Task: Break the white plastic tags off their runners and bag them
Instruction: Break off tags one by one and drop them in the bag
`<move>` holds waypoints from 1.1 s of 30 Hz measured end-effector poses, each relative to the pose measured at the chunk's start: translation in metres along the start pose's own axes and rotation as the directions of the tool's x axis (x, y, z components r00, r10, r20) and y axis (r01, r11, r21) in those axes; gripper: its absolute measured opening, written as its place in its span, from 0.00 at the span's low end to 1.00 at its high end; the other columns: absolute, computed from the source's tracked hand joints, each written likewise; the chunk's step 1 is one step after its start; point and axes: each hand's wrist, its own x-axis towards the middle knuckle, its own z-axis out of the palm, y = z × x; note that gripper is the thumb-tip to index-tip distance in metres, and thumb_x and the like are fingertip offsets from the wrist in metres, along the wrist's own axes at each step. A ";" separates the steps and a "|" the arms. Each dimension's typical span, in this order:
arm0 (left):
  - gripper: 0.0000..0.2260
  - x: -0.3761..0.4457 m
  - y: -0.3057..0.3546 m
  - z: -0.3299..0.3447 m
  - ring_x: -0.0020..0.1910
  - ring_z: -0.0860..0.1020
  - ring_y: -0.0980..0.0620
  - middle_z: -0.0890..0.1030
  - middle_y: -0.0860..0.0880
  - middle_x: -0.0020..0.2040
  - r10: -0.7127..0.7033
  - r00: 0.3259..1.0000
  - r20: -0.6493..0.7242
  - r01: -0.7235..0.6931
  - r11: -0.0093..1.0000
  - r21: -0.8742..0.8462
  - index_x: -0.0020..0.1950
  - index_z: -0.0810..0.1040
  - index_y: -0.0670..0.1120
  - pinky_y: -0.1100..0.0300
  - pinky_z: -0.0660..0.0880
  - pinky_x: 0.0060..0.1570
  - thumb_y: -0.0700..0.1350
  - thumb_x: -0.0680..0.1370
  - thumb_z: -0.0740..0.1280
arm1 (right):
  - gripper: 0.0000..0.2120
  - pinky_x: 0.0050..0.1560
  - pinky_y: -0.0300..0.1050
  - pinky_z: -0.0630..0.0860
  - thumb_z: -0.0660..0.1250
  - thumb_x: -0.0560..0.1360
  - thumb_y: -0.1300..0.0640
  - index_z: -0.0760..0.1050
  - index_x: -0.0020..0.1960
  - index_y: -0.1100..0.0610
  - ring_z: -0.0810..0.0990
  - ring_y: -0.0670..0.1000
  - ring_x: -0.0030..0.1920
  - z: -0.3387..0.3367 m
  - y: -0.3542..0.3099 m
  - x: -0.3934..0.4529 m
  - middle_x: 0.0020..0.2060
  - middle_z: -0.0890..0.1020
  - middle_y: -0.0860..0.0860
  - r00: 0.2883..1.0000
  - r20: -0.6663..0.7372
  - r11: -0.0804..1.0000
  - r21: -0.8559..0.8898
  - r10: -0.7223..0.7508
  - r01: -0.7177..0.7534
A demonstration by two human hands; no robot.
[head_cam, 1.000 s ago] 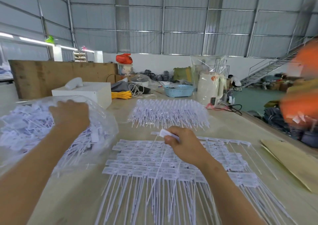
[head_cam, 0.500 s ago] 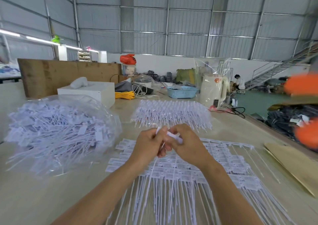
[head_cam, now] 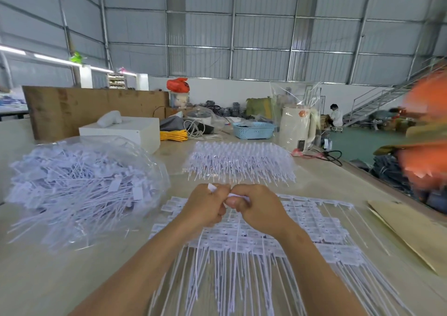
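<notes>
While our arms are reaching up from the bottom of the head view, we are pinching a white tag strip (head_cam: 233, 196) between both hands at centre frame. Our left hand (head_cam: 205, 205) is closing around its left end, where a white tab is poking above the knuckles, and our right hand (head_cam: 260, 209) is gripping the other end, knuckles touching. Below them, sheets of tags on runners (head_cam: 254, 240) are lying spread across the table (head_cam: 48, 279). At left, a clear bag (head_cam: 82, 185) is bulging with loose tags. Another stack of runners (head_cam: 239, 162) is sitting just above our hands.
</notes>
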 end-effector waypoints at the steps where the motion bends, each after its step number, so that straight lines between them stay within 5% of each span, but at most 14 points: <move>1: 0.18 -0.001 0.002 -0.003 0.17 0.58 0.56 0.64 0.53 0.20 -0.078 0.996 0.050 0.078 0.997 -0.014 0.29 0.67 0.48 0.70 0.53 0.19 0.46 0.79 0.61 | 0.08 0.33 0.39 0.68 0.63 0.77 0.50 0.79 0.45 0.51 0.72 0.49 0.37 -0.001 -0.001 0.000 0.36 0.79 0.47 0.999 -0.010 0.998 -0.058 -0.033 0.032; 3: 0.18 -0.001 0.007 -0.013 0.16 0.56 0.58 0.62 0.53 0.20 -0.205 0.966 0.154 0.214 0.976 -0.040 0.28 0.64 0.48 0.71 0.51 0.17 0.46 0.78 0.61 | 0.08 0.32 0.39 0.62 0.64 0.77 0.49 0.79 0.45 0.50 0.71 0.49 0.36 -0.002 -0.005 -0.001 0.34 0.75 0.44 0.996 -0.010 0.989 -0.119 -0.086 0.084; 7: 0.17 0.002 0.008 -0.030 0.13 0.56 0.61 0.59 0.54 0.18 -0.290 0.831 0.475 0.450 0.852 -0.268 0.25 0.66 0.48 0.71 0.50 0.11 0.48 0.73 0.63 | 0.08 0.40 0.45 0.72 0.65 0.77 0.55 0.81 0.43 0.55 0.77 0.52 0.39 -0.004 -0.019 0.002 0.35 0.79 0.48 0.989 -0.010 0.986 0.069 -0.148 0.149; 9: 0.18 0.002 0.007 -0.038 0.12 0.57 0.59 0.59 0.53 0.18 -0.131 0.767 0.628 0.503 0.731 -0.461 0.23 0.68 0.45 0.72 0.52 0.11 0.46 0.71 0.68 | 0.09 0.41 0.41 0.72 0.66 0.76 0.59 0.78 0.37 0.53 0.76 0.45 0.36 -0.012 -0.022 0.001 0.31 0.77 0.43 0.993 -0.011 0.965 0.234 -0.118 0.117; 11: 0.16 0.001 0.008 -0.050 0.15 0.58 0.55 0.60 0.50 0.21 0.147 0.700 0.698 0.568 0.477 -0.670 0.27 0.72 0.40 0.69 0.54 0.13 0.40 0.73 0.70 | 0.12 0.38 0.35 0.69 0.65 0.76 0.61 0.74 0.34 0.55 0.72 0.42 0.32 -0.027 -0.016 -0.003 0.29 0.74 0.44 0.998 -0.032 0.936 0.348 -0.046 0.054; 13: 0.14 0.003 0.009 -0.054 0.17 0.59 0.56 0.63 0.50 0.22 0.222 0.787 0.576 0.487 0.349 -0.801 0.30 0.72 0.41 0.67 0.52 0.13 0.41 0.73 0.72 | 0.13 0.36 0.33 0.67 0.63 0.77 0.60 0.73 0.34 0.61 0.69 0.42 0.30 -0.042 -0.008 -0.008 0.28 0.72 0.45 0.989 -0.144 0.856 0.515 0.019 0.058; 16: 0.15 0.008 0.002 -0.034 0.16 0.60 0.60 0.67 0.52 0.23 -0.022 0.978 0.206 0.172 0.640 -0.749 0.37 0.70 0.45 0.69 0.55 0.12 0.54 0.76 0.63 | 0.12 0.35 0.33 0.68 0.62 0.77 0.57 0.75 0.37 0.59 0.68 0.45 0.30 -0.045 -0.012 -0.007 0.32 0.73 0.49 0.967 -0.246 0.742 0.660 0.066 0.117; 21: 0.30 0.001 -0.006 0.009 0.26 0.72 0.55 0.76 0.48 0.32 0.091 0.982 0.166 0.003 0.868 -0.496 0.42 0.79 0.45 0.65 0.65 0.22 0.72 0.65 0.58 | 0.04 0.39 0.33 0.66 0.70 0.73 0.63 0.77 0.45 0.55 0.69 0.40 0.33 -0.002 -0.023 0.003 0.44 0.71 0.53 0.987 -0.157 0.953 0.300 0.013 0.035; 24: 0.26 -0.002 -0.009 0.012 0.25 0.69 0.55 0.74 0.49 0.31 0.089 0.981 0.172 -0.004 0.897 -0.442 0.42 0.78 0.46 0.65 0.63 0.22 0.69 0.64 0.65 | 0.05 0.36 0.27 0.65 0.68 0.73 0.66 0.76 0.45 0.58 0.70 0.43 0.31 0.003 -0.019 0.005 0.46 0.71 0.54 0.964 -0.247 0.961 0.277 0.097 -0.025; 28: 0.25 -0.005 -0.015 0.017 0.23 0.65 0.56 0.72 0.49 0.30 -0.017 0.984 0.178 0.096 0.889 -0.448 0.56 0.74 0.46 0.65 0.60 0.21 0.64 0.69 0.65 | 0.07 0.38 0.25 0.66 0.67 0.73 0.68 0.74 0.42 0.56 0.72 0.44 0.35 -0.003 -0.013 0.006 0.47 0.73 0.56 0.905 -0.369 0.951 0.291 0.211 -0.103; 33: 0.14 -0.007 -0.011 0.025 0.20 0.65 0.57 0.71 0.50 0.27 0.127 0.990 -0.068 -0.144 0.914 -0.380 0.45 0.72 0.42 0.66 0.61 0.21 0.50 0.82 0.57 | 0.04 0.44 0.34 0.66 0.63 0.76 0.63 0.76 0.48 0.59 0.72 0.48 0.44 0.006 -0.014 0.007 0.48 0.74 0.54 0.958 -0.250 0.980 0.171 0.142 -0.101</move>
